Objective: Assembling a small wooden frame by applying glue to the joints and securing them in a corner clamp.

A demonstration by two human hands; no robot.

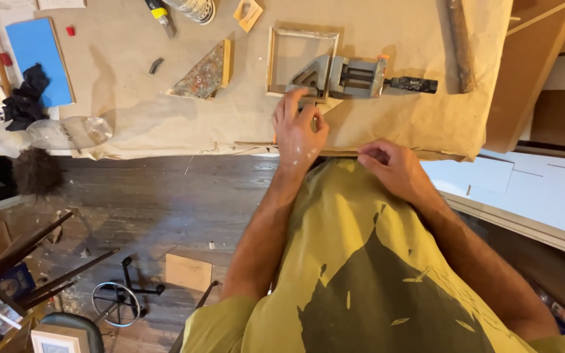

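Two hands work at the near edge of the desk (165,124), which is covered in brown paper. Nearest the body, the right hand (390,167) rests at the desk's front lip with its fingers curled inward; whether they pinch the paper's edge or something small I cannot tell, since the fingertips are tucked under. Just beyond, the left hand (299,131), flecked with pale paint, lies with fingers spread and fingertips pressed on the lower corner of a small square wooden frame (302,62) and on the foot of the grey corner clamp (338,77) that grips that corner. The clamp's black screw handle (413,84) points away to the right, untouched. By my reading, the step in hand is seating the frame's corner in the clamp, the left hand steadying the joint flat on the desk. The next move would seem to call for a free hand on the screw handle while the other keeps the mitred pieces from slipping. Farther off lie a triangular block with a speckled face (203,73), a blue board (37,59) with a black cloth (26,98), a clear plastic bottle (67,133), and a long rusty bar (460,46).
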